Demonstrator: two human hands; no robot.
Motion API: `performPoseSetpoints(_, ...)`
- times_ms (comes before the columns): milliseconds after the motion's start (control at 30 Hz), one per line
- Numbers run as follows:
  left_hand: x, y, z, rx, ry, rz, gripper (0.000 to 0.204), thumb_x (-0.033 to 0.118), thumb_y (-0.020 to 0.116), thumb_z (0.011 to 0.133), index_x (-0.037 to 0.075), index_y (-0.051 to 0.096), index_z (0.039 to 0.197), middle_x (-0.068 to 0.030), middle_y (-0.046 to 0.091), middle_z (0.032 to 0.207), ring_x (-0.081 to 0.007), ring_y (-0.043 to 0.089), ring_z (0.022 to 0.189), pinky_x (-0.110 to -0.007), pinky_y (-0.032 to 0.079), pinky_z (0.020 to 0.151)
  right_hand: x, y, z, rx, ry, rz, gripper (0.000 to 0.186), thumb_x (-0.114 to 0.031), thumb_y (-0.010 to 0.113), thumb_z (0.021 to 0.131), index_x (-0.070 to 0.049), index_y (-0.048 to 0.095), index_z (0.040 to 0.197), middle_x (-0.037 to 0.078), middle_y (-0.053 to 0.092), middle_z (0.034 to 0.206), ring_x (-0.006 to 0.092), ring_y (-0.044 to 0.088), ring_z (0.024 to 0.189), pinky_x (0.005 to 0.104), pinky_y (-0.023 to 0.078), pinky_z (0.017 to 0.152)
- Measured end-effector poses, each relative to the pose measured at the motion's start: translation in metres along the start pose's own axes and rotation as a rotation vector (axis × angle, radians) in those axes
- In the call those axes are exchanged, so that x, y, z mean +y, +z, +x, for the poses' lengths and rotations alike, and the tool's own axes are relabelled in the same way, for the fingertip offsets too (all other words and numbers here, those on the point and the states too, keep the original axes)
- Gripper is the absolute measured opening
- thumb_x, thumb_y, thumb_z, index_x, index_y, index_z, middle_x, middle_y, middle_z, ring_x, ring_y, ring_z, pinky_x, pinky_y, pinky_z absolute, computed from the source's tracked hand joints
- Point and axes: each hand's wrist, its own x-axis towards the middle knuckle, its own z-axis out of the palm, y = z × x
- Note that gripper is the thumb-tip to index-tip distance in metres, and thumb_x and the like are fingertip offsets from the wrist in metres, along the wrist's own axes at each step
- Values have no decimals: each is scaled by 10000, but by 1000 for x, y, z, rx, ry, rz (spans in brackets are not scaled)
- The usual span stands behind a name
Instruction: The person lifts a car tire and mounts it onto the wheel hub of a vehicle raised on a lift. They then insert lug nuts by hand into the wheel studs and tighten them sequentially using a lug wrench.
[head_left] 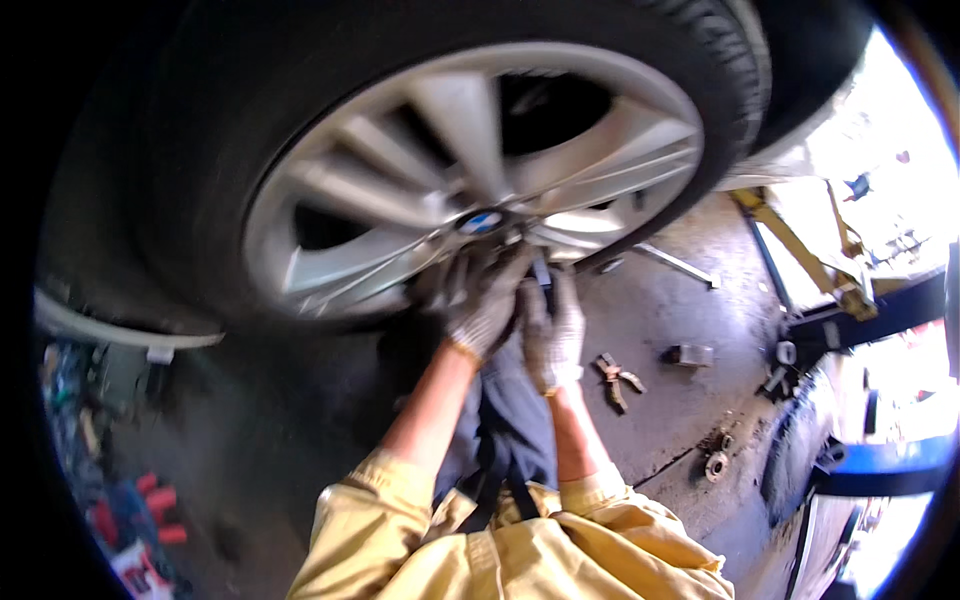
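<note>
A large car wheel with a silver spoked rim [462,130] and a black tire [215,190] fills the upper view. My left hand [487,302], in a pale knitted work glove with darkened fingers, is raised to the rim just below the round center cap [480,222]. Its fingers are curled and blurred; whatever they grip is hidden. Close beside it, my right hand [553,330], gloved alike, is closed near a small grey-blue piece [541,270]. Motion blur hides what that piece is.
Pliers [618,382] lie on the floor to my right, near a small metal block [689,355] and ring-shaped parts [716,466]. A long metal bar [678,265] lies beyond. Yellow [810,245] and blue [890,465] metal arms stand at the right. Red objects [160,508] are at lower left.
</note>
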Motion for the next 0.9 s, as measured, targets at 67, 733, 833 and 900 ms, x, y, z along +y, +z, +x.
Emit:
performPoseSetpoints(67, 8, -3, 3, 34, -271, -727, 345, 301, 532, 1056, 92, 670, 1294, -75, 699, 1202, -233, 628, 1123, -394, 480, 985, -7, 1, 12, 31, -178, -280, 294, -223, 649, 980, -90, 568, 1230, 277, 694, 960, 477, 690, 845, 518, 561, 682)
performPoseSetpoints(733, -66, 25, 14, -308, -296, -1825, 495, 359, 407, 1099, 74, 471, 1498, -95, 489, 1533, -258, 481, 1384, -418, 321, 1200, -33, 3, 35, -34, 92, -310, 388, -372, 568, 1012, -26, 613, 1183, 276, 672, 1108, 453, 634, 1087, 498, 529, 874)
performPoseSetpoints(833, -54, 25, 10, -66, -65, -1060, 432, 308, 471, 1087, 57, 516, 1436, -99, 558, 1432, -245, 527, 1307, -390, 376, 1149, -36, 0, 19, 125, -113, -347, 351, -319, 618, 986, -53, 599, 1214, 241, 677, 1123, 441, 664, 1028, 491, 543, 830)
performPoseSetpoints(900, -42, 21, 9, 72, 28, -575, 368, 261, 529, 1074, 44, 569, 1368, -105, 616, 1353, -234, 575, 1234, -369, 432, 1098, -32, 2, 13, 176, -227, -373, 325, -278, 641, 972, -68, 581, 1213, 227, 679, 1126, 428, 668, 1023, 481, 549, 805)
